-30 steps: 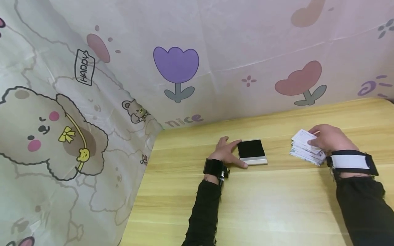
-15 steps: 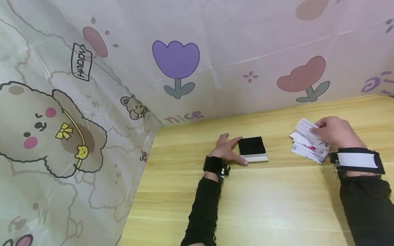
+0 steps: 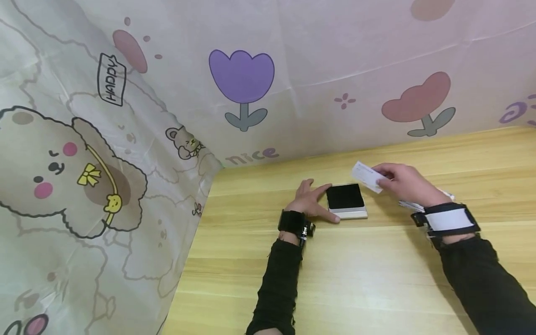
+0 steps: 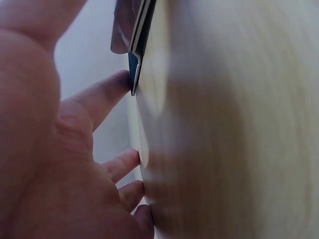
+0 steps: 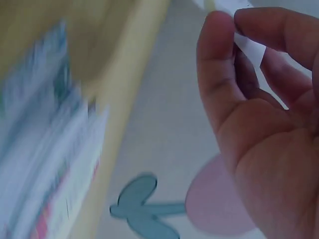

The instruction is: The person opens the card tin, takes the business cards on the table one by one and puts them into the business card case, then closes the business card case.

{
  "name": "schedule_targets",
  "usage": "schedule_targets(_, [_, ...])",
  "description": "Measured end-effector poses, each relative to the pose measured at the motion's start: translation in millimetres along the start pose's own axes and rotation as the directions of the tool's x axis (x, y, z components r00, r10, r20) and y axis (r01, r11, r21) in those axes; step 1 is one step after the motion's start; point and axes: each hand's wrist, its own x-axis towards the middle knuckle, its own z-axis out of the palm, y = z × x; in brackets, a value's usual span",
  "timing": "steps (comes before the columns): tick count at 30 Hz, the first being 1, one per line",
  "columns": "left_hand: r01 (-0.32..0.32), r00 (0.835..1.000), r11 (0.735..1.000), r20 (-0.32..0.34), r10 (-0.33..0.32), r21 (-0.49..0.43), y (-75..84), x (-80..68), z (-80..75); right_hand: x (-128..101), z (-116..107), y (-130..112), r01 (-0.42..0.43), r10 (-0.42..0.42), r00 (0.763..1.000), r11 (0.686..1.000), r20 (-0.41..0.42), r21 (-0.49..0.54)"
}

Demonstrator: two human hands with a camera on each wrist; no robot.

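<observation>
Looking down from the head view, the left hand (image 3: 309, 202) lies on the wooden worktop (image 3: 356, 279) with its fingers spread and fairly straight, thumb and forefinger touching the left edge of a small case (image 3: 345, 201) with a black top and a pale base. The case lies flat, near the back of the worktop. The right hand (image 3: 403, 183) hovers just right of the case and above it, pinching a single white card (image 3: 366, 176) between thumb and fingers; the card tilts and its far end hangs over the case's right edge. Behind the right wrist, a stack of cards (image 3: 412, 204) lies on the worktop, mostly hidden by the hand and its strapped band. A printed cloth (image 3: 293, 70) with tulips and bears stands behind and to the left.

From the left wrist view, the palm and the left hand's fingers (image 4: 102, 97) show close up: the forefinger tip touches the case's dark edge (image 4: 137, 45), the others rest straight on the pale wood. The picture is blurred, so little more can be read.

From the right wrist view, the thumb and fingertips (image 5: 217, 45) of the right hand close on the card's white strip (image 5: 249, 47). On the left, the stack of cards (image 5: 45, 164) shows as a blurred heap, probably with red and blue print, well apart from the held card.
</observation>
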Motion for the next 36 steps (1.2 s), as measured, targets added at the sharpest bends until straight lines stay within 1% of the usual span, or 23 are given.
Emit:
schedule_targets(2, [0.002,1.0,1.0,-0.003,-0.002,0.006,1.1,0.2,-0.6,3,9,-5,0.01,-0.011,1.0,0.999,0.016,0.041])
schedule_targets(4, [0.008,1.0,1.0,-0.008,-0.008,0.018,1.9,0.6,-0.9,5,16,-9,0.022,-0.023,1.0,0.997,0.014,0.07])
schedule_targets(6, [0.016,1.0,1.0,-0.013,-0.015,0.024,2.3,0.7,-0.9,6,22,-11,0.033,-0.035,0.999,0.996,0.012,0.083])
schedule_targets(12, [0.03,0.999,1.0,-0.027,-0.03,0.008,2.7,0.9,0.1,8,34,-10,0.07,-0.071,0.997,0.997,0.03,0.027])
schedule_targets(15, [0.039,0.999,0.999,-0.031,-0.039,-0.003,2.6,1.1,0.7,7,37,-10,0.079,-0.08,0.997,0.997,0.023,0.026])
schedule_targets(19, [0.043,0.999,0.999,-0.03,-0.044,-0.012,2.0,1.2,0.9,7,41,-11,0.114,-0.114,0.993,0.993,0.01,0.018])
schedule_targets(22, [0.039,0.999,0.999,-0.026,-0.039,-0.003,1.1,1.4,0.8,7,43,-13,0.142,-0.141,0.989,0.99,0.033,-0.012])
schedule_targets(27, [0.037,0.999,0.999,-0.024,-0.037,0.007,0.9,1.1,0.8,7,47,-18,0.144,-0.142,0.987,0.989,0.077,-0.021])
schedule_targets(36, [0.038,0.999,0.999,-0.03,-0.038,0.008,4.2,-0.1,1.9,6,51,-19,0.138,-0.136,0.988,0.99,0.069,-0.017])
